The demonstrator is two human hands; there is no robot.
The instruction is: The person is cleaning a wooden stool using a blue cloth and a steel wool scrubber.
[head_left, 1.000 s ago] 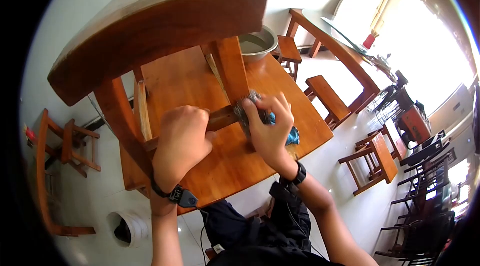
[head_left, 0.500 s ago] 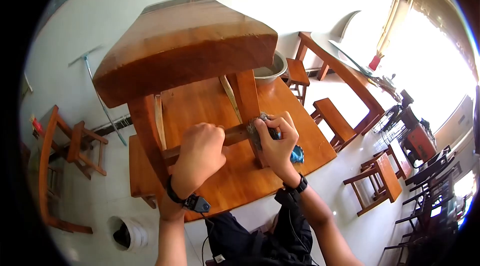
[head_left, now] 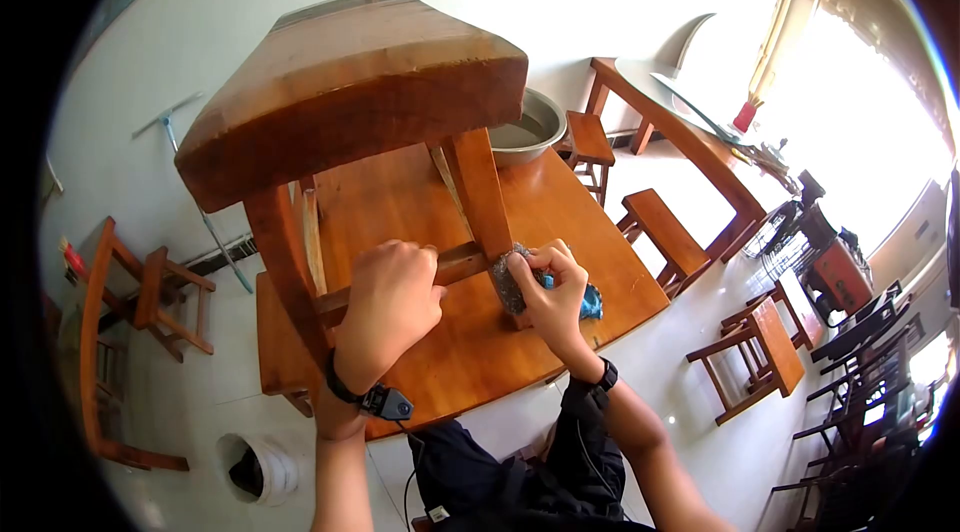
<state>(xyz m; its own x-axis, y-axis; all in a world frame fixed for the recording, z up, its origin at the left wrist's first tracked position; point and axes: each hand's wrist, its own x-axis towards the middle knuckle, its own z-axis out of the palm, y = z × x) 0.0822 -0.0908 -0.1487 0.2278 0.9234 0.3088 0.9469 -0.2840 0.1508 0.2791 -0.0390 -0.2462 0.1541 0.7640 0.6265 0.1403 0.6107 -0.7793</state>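
Observation:
A wooden stool stands upright on the wooden table, its thick seat towards me. My left hand is closed round the crossbar between the stool's legs, most of its fingers hidden behind the fist. Pinched in my right hand is a grey steel wool scrubber, pressed against the lower part of the right-hand leg. A crumpled shiny blue thing lies on the table just beyond my right hand.
A metal basin with greyish water sits at the table's far corner. More stools stand on the floor to the right, near a fan. A white bucket is at the lower left, and a squeegee leans by the wall.
My right hand has slid the steel wool scrubber lower along the stool's leg. The stool has shifted slightly left in view, showing more of the basin. My left hand keeps its hold.

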